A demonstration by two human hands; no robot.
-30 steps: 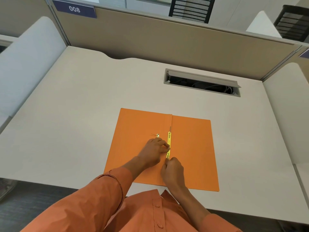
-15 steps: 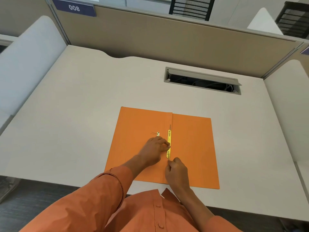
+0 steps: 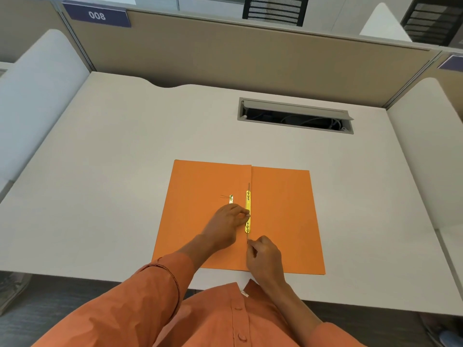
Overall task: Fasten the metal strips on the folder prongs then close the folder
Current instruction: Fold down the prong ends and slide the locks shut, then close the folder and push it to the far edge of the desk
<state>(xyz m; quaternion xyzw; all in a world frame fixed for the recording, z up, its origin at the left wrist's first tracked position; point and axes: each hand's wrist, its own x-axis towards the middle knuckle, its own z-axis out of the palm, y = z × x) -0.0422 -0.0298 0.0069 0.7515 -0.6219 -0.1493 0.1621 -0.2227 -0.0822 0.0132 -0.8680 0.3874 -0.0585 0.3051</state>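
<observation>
An orange folder (image 3: 283, 216) lies open and flat on the desk in front of me. A long yellow metal strip (image 3: 247, 211) runs along its centre fold, with a thin prong tip sticking out past its far end. A second, short metal strip (image 3: 231, 198) lies just left of it, partly hidden under my left hand. My left hand (image 3: 226, 222) rests on the left flap, its fingertips pressing the middle of the long strip. My right hand (image 3: 264, 259) sits just below the strip's near end, fingers pinched on the thin prong there.
The white desk (image 3: 112, 171) has an open cable slot (image 3: 295, 116) behind the folder on the right. Beige partition walls stand at the back, white side panels left and right. The desk's front edge runs right under my forearms.
My right hand has slid a little toward me, away from the strip's near end, drawing the thin prong out. My left hand stays pressed on the strip.
</observation>
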